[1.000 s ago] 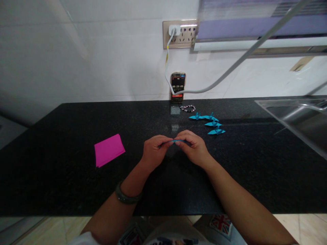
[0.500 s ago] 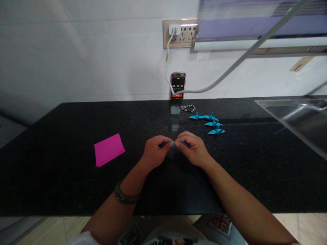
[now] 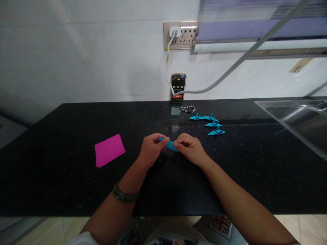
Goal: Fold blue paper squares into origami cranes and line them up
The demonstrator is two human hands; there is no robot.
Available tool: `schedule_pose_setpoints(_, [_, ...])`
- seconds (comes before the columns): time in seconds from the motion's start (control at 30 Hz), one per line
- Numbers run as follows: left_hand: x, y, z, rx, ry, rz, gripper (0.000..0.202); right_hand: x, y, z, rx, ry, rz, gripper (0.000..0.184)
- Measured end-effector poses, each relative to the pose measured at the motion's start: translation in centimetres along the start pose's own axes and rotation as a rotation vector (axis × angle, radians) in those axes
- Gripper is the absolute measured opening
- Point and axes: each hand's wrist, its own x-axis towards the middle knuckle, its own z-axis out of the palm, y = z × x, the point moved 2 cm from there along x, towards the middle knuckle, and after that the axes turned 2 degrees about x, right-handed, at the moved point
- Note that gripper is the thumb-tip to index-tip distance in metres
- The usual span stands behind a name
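Between my two hands is a narrow piece of folded blue paper (image 3: 170, 145), slanting down toward the right. My left hand (image 3: 152, 146) pinches its upper left end between thumb and fingers. Thumb and forefinger of my right hand (image 3: 190, 147) close on its right end. Parts of the paper are hidden behind my fingers. Beyond my right hand, several blue origami cranes (image 3: 214, 125) rest in a cluster on the black countertop (image 3: 76, 190). To the left of my hands lies a stack of pink paper squares (image 3: 109, 150).
A phone (image 3: 178, 86) showing a timer leans against the tiled wall, with a beaded strap (image 3: 188, 109) before it. A white charging cable (image 3: 217, 80) hangs across from the wall socket (image 3: 180, 35). At the right is a metal sink (image 3: 301, 119).
My hands have moved slightly apart, and the blue paper has turned so that more of its flat side shows. Both hands still hold it. The cranes and pink stack stay put.
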Motion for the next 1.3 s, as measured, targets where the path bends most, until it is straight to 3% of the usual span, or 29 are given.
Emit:
schedule_pose_setpoints(0.1, [0.0, 0.1, 0.4, -0.103, -0.045, -0.043, 0.029, -0.1, 0.2, 0.0, 0.054, 0.028, 0.141, 0.016])
schedule_pose_setpoints(0.2, [-0.1, 0.0, 0.8, -0.210, -0.072, -0.096, 0.042, -0.2, 0.4, 0.2, 0.263, 0.125, 0.278, 0.019])
schedule_pose_setpoints(0.27, [-0.2, -0.1, 1.0, -0.177, -0.069, -0.116, 0.037, -0.3, 0.4, 0.5, 0.350, 0.128, 0.310, 0.019])
schedule_pose_setpoints(0.4, [-0.4, -0.1, 1.0, -0.107, -0.093, -0.063, 0.022, -0.3, 0.2, 1.0, 0.344, 0.075, 0.301, 0.019])
schedule_pose_setpoints(0.57, [-0.4, -0.2, 1.0, -0.046, -0.084, -0.026, 0.016, -0.3, 0.3, 1.0, 0.301, 0.098, 0.262, 0.019])
schedule_pose_setpoints(1.07, [-0.6, -0.2, 1.5, -0.118, -0.120, -0.108, 0.021, -0.4, 0.3, 1.1, 0.180, 0.215, 0.161, 0.015])
schedule_pose_setpoints(1.3, [-0.6, 0.0, 1.6, -0.149, -0.071, -0.120, 0.021, -0.5, 0.3, 1.5, 0.260, 0.323, 0.259, 0.017])
